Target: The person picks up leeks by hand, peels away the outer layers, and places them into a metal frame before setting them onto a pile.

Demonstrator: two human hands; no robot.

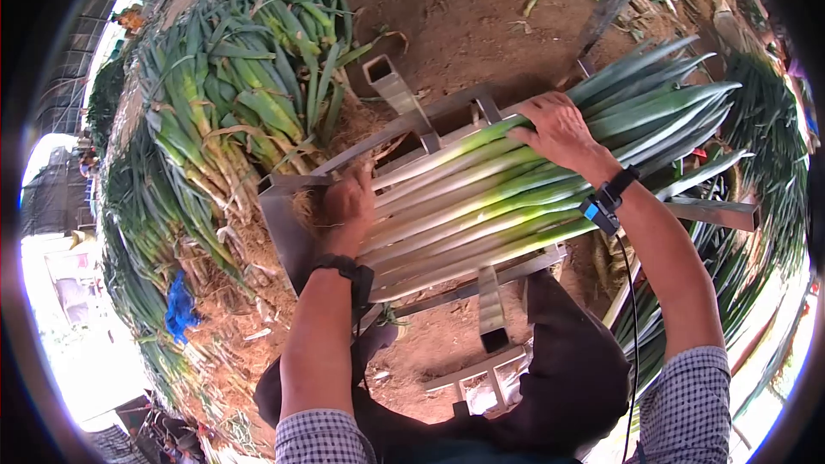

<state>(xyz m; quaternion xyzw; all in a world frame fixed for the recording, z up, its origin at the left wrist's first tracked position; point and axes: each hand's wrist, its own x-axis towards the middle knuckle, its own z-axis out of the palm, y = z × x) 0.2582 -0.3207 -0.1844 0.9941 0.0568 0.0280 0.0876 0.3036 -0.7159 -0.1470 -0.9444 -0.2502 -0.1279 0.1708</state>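
Observation:
A row of leeks (481,198) lies side by side across a metal frame (447,107), white ends to the left and green leaves to the right. My left hand (348,206) is closed at the white ends of the upper leeks, by the frame's metal end plate (288,223); its fingertips are partly hidden. Higher up, my right hand (557,133) curls its fingers over the uppermost leek, where white turns to green, thumb resting on the stalks. Some roots show between my left hand and the plate.
Large heaps of leeks (232,94) lie on the left, with more leeks (765,129) on the right. Metal posts (400,90) rise from the frame's sides. A blue scrap (180,308) lies on the brown ground. My knees are below the frame, and a cable (634,326) hangs from my right wrist.

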